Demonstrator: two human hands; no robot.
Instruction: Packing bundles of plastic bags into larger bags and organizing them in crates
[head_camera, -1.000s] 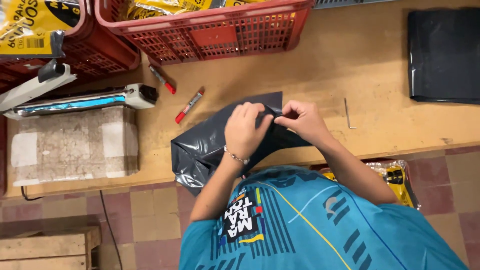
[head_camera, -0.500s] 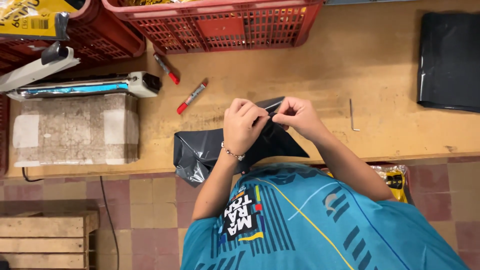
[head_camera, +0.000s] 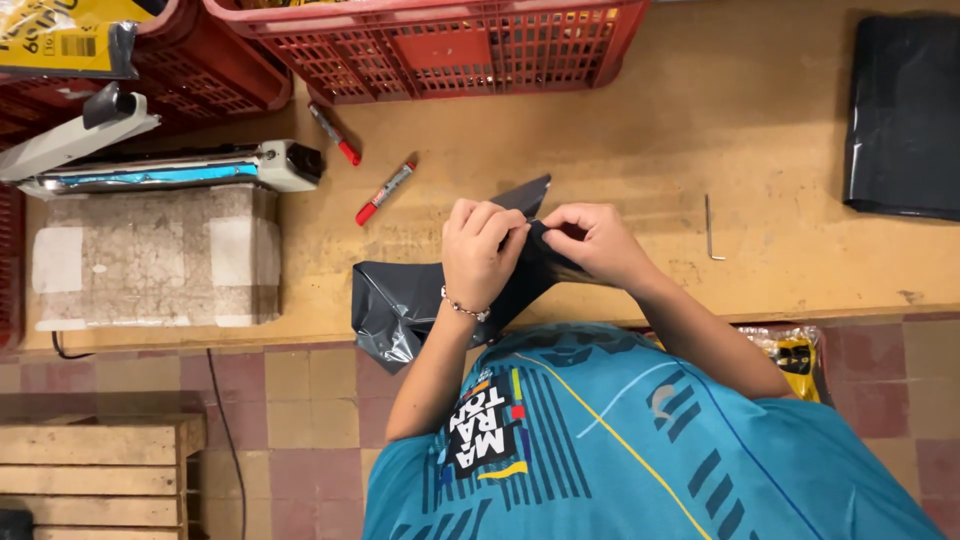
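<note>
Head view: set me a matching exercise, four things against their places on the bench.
Things:
1. grey bag
2. red marker
3. hex key
4. black sheets

Places:
A. far right end of the bench
B. lying alone to the right of the right hand
C. at the bench's front edge, pinched by both hands, left hand included
D. between the heat sealer and the hands

Pairs: 1-C, 2-D, 3-B, 4-A
</note>
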